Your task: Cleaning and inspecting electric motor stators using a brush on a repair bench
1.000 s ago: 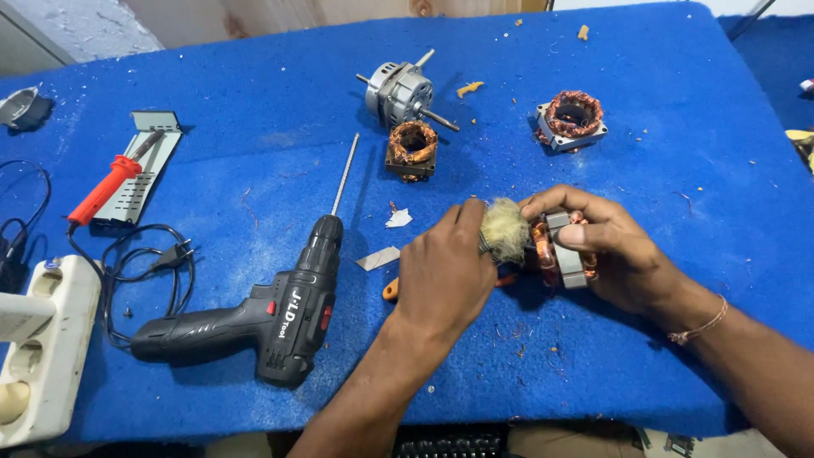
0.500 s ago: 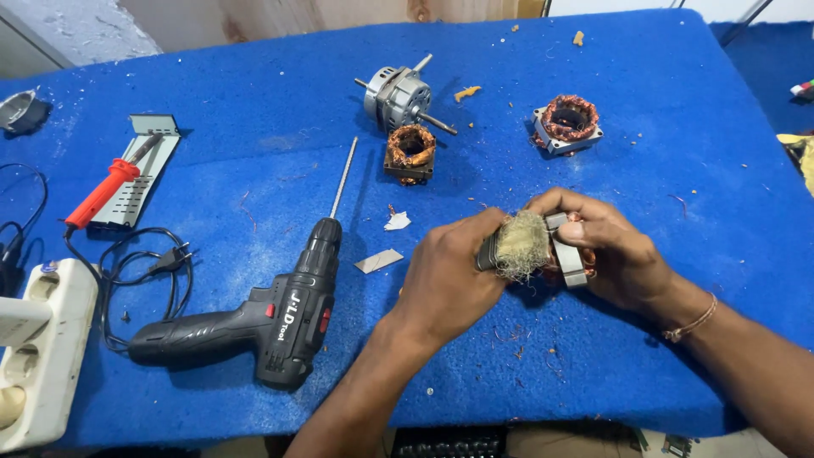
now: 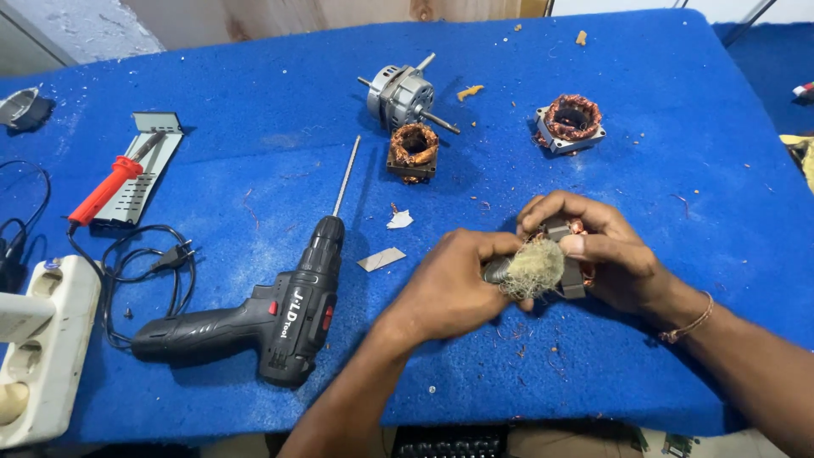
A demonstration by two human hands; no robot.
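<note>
Stator: a small motor stator with copper windings is being held just above the blue surface, near the front edge, between both hands, probably so it is staying steady while being worked on.
Right hand: right hand is wrapping around the stator from the far side, fingers curled and clamping on its metal frame, thumb pressing across the front.
Left hand: left hand is pinching a wad of pale fibrous stuff, fingers closed tight on it, pressing it against the stator's near face; something dark is poking out beneath the wad, but I cannot tell what it is.
Debris: bits of copper wire are lying scattered under the hands.
Drill: a black cordless drill with a long bit is lying on its side to the left, within easy reach.
Left edge: a white power strip, a black cord and a red-handled soldering iron on a metal plate.
Farther back: a second wound stator, a grey motor with its shaft, and another stator are sitting well apart from the hands.
</note>
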